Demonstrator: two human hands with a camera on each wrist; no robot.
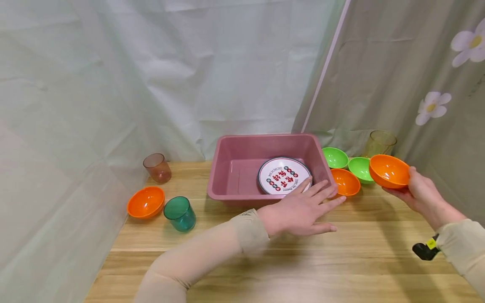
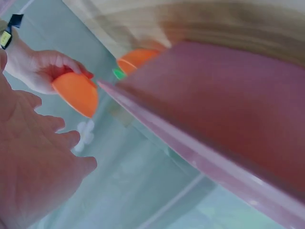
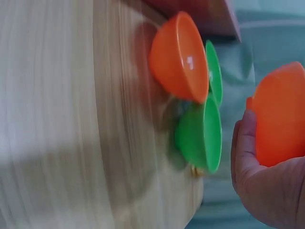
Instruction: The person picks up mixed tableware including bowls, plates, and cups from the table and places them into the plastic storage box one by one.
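My right hand (image 1: 426, 191) holds an orange bowl (image 1: 390, 170) up off the table at the right, thumb and fingers around its side; the right wrist view shows this bowl (image 3: 281, 114) tilted. With fingers spread, my left hand (image 1: 303, 210) is over the front right rim of a pink basin (image 1: 242, 147); whether it touches the rim I cannot tell. Inside the basin lies a white plate (image 1: 273, 172) with red lettering and a dark rim, partly behind the fingers. Below the held bowl stand another orange bowl (image 1: 345, 183) and two green bowls (image 1: 360, 168).
A yellowish clear cup (image 1: 380, 143) is at the back right. On the left are a brown cup (image 1: 157, 169), an orange bowl (image 1: 145, 202) and a green cup (image 1: 180, 214). Pale curtains (image 1: 227, 75) hang behind and beside the wooden table (image 1: 322, 269).
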